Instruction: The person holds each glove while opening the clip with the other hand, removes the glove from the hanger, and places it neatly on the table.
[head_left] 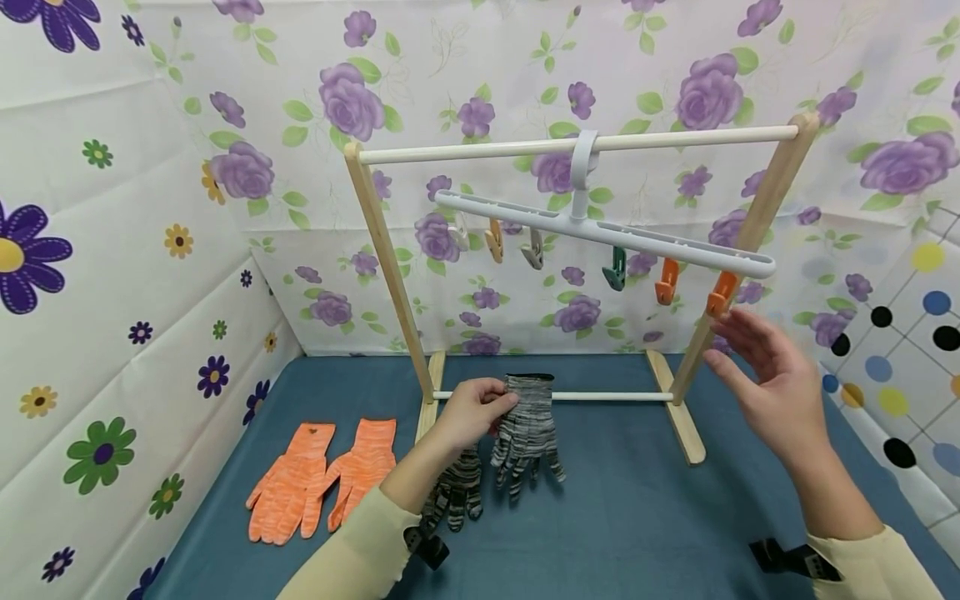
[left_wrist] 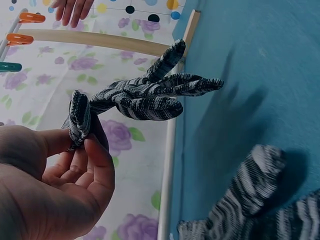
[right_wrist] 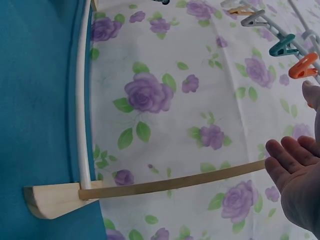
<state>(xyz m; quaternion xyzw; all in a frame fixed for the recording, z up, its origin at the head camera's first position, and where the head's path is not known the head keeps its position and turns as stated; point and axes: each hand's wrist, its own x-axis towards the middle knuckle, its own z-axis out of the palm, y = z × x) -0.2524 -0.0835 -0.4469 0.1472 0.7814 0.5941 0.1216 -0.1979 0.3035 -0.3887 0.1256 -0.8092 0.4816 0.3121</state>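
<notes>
My left hand pinches a black-and-grey striped knit glove by its cuff, fingers dangling down above the table. A second striped glove lies on the table, partly hidden by my left arm. My right hand is raised with its fingers extended just below the orange clip at the right end of the white hanger; it holds nothing. From the hanger hang several clips, among them a green clip and another orange clip. In the left wrist view, thumb and fingers hold the cuff of the glove.
The hanger hooks over the top bar of a wooden rack standing on the blue table. Two orange gloves lie flat at the left. A flowered cloth hangs behind, with dotted cloth at the right.
</notes>
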